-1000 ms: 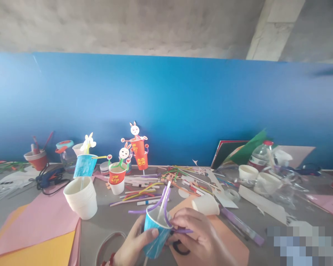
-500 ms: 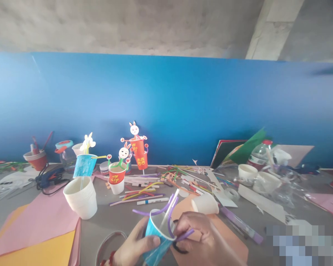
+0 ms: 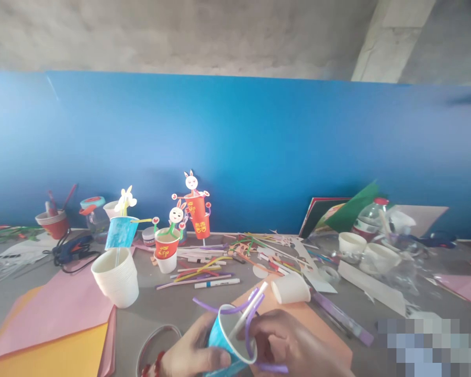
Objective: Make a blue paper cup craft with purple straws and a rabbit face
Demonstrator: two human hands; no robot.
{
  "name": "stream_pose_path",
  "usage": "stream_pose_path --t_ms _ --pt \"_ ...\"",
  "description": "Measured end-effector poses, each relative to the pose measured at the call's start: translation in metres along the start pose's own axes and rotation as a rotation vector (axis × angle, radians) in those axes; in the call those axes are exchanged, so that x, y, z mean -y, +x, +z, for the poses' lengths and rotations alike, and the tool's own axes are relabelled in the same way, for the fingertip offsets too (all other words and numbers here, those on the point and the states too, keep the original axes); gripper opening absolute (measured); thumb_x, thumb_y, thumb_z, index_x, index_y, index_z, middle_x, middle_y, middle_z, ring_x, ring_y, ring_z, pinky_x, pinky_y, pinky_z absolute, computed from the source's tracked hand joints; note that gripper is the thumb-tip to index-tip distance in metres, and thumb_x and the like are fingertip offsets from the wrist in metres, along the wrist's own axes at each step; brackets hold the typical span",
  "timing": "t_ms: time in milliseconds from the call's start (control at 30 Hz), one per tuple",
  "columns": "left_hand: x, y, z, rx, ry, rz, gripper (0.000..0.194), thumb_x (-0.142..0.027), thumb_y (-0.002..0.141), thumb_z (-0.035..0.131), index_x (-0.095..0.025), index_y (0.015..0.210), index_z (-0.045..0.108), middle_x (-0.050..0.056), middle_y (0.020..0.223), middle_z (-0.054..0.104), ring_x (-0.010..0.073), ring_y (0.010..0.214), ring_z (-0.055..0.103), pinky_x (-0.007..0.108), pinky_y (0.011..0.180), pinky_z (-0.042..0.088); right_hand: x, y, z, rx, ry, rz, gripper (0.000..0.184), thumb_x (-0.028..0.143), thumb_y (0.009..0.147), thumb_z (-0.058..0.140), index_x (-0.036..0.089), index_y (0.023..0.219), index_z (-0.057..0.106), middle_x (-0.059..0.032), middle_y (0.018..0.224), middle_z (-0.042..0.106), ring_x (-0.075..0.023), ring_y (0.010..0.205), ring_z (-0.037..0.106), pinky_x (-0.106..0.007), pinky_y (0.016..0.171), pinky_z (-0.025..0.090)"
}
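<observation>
In left hand (image 3: pixel 194 352), cup (image 3: pixel 220 337) more tilted

Tabletop (image 3: pixel 151 298) b/w white cup stack (image 3: pixel 118 280) & L hand (image 3: pixel 196 350) passable, only grey loop (image 3: pixel 142 347) in it. Fwd: marker (image 3: pixel 217 283) + straw pile (image 3: pixel 204 267), low, air above open; tipped white cup (image 3: pixel 292 289) blocks just beyond R hand (image 3: pixel 288 340).

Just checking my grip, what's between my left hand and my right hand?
In the head view, the blue-painted paper cup is between your left hand and right hand, with purple and white straws poking out.
</observation>
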State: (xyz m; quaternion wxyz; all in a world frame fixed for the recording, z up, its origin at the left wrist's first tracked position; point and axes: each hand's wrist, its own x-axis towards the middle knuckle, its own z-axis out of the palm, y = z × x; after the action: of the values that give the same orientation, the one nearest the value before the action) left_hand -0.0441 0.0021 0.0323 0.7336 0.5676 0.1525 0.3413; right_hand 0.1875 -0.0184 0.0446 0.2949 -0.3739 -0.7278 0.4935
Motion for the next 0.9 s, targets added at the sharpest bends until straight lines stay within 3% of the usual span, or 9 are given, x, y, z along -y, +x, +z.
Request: stream_pose_path --t_ms 67,167,333,567,800,900 --pt "-0.001 0.0 0.001 0.016 -0.021 -0.013 0.055 -0.048 0.071 0.081 -0.015 0.114 0.072 0.007 0.096 0.071 0.0228 0.089 0.061 0.028 0.076 0.043 0.0 0.002 0.002 0.051 0.086 0.008 0.028 0.029 0.062 0.082 0.017 0.087 0.077 0.0025 0.069 0.065 -0.01 0.056 0.053 -0.02 0.055 0.041" --pt "0.0 0.0 0.003 0.026 -0.061 -0.022 0.055 -0.048 0.071 0.079 -0.014 0.113 0.071 0.007 0.092 0.07 0.0216 0.082 0.06 0.027 0.071 0.042 -0.001 0.004 0.008 0.012 0.199 0.004 0.026 0.034 0.062 0.084 0.015 0.078 0.077 0.004 0.061 0.06 -0.0081 0.052 0.049 -0.019 0.052 0.038" --pt "-0.001 0.001 0.007 0.036 -0.065 -0.002 0.053 -0.051 0.071 0.077 -0.013 0.108 0.073 0.008 0.09 0.069 0.0234 0.083 0.061 0.027 0.069 0.04 -0.008 0.007 0.018 -0.053 0.376 -0.025 0.044 0.055 0.056 0.091 0.017 0.071 0.075 0.0035 0.061 0.06 -0.0095 0.053 0.054 -0.02 0.052 0.04" --pt "-0.003 0.003 0.013 0.04 -0.117 0.023 0.057 -0.053 0.071 0.078 -0.011 0.109 0.072 0.01 0.09 0.072 0.0261 0.085 0.065 0.03 0.072 0.042 -0.01 0.008 0.024 -0.079 0.564 -0.076 0.044 0.054 0.055 0.093 0.019 0.065 0.07 0.0015 0.061 0.062 -0.0134 0.058 0.06 -0.024 0.056 0.045" --pt "0.01 0.001 0.018 -0.004 -0.218 0.019 0.058 -0.049 0.071 0.078 -0.013 0.115 0.069 0.011 0.092 0.073 0.0276 0.086 0.068 0.031 0.072 0.047 0.0 0.016 0.042 -0.162 0.617 -0.166 0.056 0.067 0.055 0.086 0.022 0.051 0.053 0.0002 0.059 0.059 -0.0193 0.064 0.064 -0.03 0.06 0.049" --pt "0.015 0.001 0.021 -0.053 -0.286 0.053 0.061 -0.048 0.069 0.079 -0.014 0.119 0.067 0.011 0.093 0.073 0.0285 0.087 0.068 0.034 0.075 0.049 -0.004 0.018 0.044 -0.177 0.668 -0.173 0.053 0.065 0.054 0.088 0.022 0.052 0.056 0.0003 0.058 0.06 -0.0192 0.063 0.064 -0.03 0.059 0.049"
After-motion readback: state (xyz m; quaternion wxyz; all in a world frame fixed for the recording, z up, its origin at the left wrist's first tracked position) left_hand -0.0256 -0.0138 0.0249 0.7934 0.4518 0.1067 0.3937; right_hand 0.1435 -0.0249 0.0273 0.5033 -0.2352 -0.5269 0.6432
